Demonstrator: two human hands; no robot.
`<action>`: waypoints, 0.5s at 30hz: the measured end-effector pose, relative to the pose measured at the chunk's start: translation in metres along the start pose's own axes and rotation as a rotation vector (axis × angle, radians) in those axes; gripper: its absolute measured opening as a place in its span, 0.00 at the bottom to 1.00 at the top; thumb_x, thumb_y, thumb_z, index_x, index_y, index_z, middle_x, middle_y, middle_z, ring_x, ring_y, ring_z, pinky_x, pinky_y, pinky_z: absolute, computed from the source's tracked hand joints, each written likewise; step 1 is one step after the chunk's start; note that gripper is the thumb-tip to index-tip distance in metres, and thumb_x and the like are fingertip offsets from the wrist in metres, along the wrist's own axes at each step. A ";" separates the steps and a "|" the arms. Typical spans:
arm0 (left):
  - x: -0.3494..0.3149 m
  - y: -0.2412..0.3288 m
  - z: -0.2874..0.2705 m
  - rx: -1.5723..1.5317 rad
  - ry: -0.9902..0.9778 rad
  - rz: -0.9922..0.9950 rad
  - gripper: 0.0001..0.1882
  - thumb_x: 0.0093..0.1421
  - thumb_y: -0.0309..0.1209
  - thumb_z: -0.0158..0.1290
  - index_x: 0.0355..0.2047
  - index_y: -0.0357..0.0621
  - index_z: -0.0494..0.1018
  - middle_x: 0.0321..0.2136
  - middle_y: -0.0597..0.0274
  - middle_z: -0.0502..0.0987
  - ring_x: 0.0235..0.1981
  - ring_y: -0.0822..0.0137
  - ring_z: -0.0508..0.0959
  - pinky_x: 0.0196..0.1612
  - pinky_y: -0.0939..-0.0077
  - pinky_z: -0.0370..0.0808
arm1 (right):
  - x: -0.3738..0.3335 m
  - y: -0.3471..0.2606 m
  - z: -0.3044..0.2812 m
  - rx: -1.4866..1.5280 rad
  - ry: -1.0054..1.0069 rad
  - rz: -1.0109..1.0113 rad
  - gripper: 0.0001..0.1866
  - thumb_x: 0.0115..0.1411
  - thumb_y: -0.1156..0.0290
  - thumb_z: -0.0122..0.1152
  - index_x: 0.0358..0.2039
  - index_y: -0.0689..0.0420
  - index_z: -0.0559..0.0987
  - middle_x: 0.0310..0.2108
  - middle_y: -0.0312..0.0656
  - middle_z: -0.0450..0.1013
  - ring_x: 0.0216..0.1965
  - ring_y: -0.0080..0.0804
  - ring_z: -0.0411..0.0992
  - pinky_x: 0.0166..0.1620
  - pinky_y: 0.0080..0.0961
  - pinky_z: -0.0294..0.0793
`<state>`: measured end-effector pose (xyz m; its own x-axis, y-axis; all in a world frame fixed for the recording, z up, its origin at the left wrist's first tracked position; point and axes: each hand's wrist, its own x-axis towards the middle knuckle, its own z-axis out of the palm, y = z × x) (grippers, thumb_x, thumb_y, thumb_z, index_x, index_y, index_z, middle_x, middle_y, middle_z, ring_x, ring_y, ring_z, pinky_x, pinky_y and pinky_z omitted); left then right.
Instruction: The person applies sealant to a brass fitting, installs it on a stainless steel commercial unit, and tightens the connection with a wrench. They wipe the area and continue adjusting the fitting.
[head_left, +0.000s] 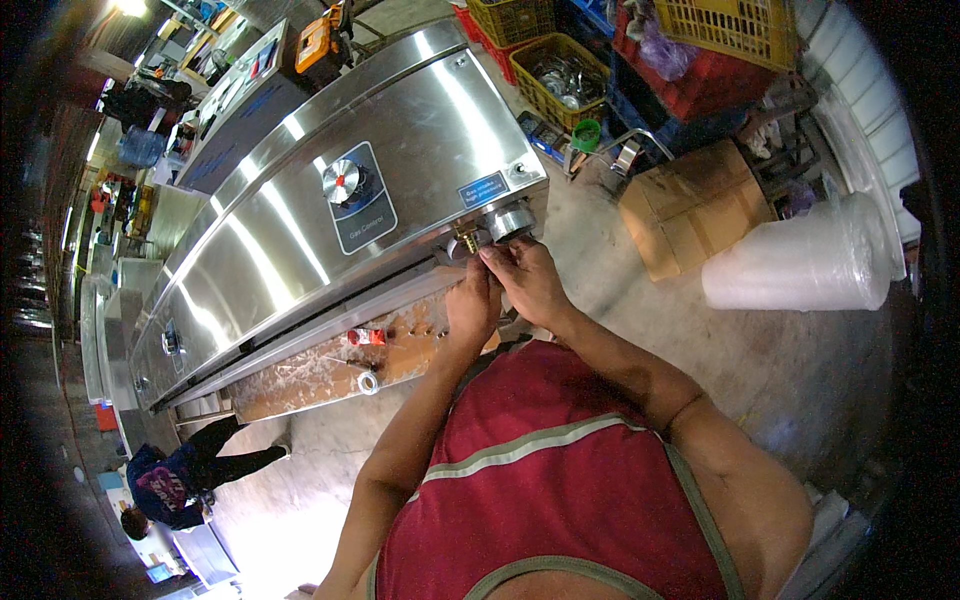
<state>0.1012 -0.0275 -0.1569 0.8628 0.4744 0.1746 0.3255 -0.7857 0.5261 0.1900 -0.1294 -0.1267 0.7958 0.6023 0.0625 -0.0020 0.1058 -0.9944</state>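
A long stainless-steel appliance (440, 130) with a round control knob (341, 181) lies across the view. Under its near edge, close to the right corner, a small brass fitting (470, 241) sticks out beside a round steel foot (508, 221). My left hand (474, 305) is closed, fingertips pinched at the near end of the brass fitting. Right against it, my right hand (530, 288) is closed too, with thumb and forefinger at the same spot. The fingers partly hide the fitting's end.
Below the appliance, a worn board (300, 380) carries a tape roll (368, 383), a red-and-white item (366, 337) and small parts. On the right are a cardboard box (695, 208), a bubble-wrap roll (800, 262) and a yellow crate (562, 80). Another person (180, 485) is at lower left.
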 end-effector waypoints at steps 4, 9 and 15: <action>-0.008 0.005 -0.010 0.011 -0.014 -0.067 0.15 0.67 0.34 0.52 0.52 0.45 0.67 0.28 0.40 0.81 0.29 0.37 0.82 0.29 0.43 0.76 | 0.001 0.000 0.003 0.018 0.014 -0.130 0.21 0.71 0.54 0.57 0.37 0.62 0.80 0.28 0.46 0.78 0.30 0.37 0.75 0.37 0.37 0.74; -0.028 0.004 -0.030 -0.002 0.014 -0.083 0.13 0.70 0.33 0.50 0.53 0.48 0.67 0.33 0.41 0.81 0.31 0.36 0.82 0.30 0.43 0.76 | -0.004 -0.009 0.002 0.073 -0.175 0.081 0.21 0.73 0.54 0.54 0.30 0.59 0.77 0.21 0.35 0.70 0.23 0.24 0.69 0.29 0.27 0.69; -0.028 0.004 -0.035 -0.046 0.049 -0.081 0.13 0.69 0.32 0.51 0.53 0.48 0.68 0.34 0.42 0.82 0.32 0.36 0.82 0.31 0.45 0.76 | -0.005 -0.024 0.001 0.168 -0.254 0.137 0.19 0.75 0.57 0.52 0.33 0.59 0.76 0.25 0.32 0.71 0.26 0.18 0.67 0.33 0.21 0.70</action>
<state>0.0650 -0.0298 -0.1311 0.8142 0.5551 0.1702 0.3740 -0.7256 0.5777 0.1857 -0.1340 -0.1027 0.6051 0.7956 -0.0305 -0.2154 0.1267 -0.9683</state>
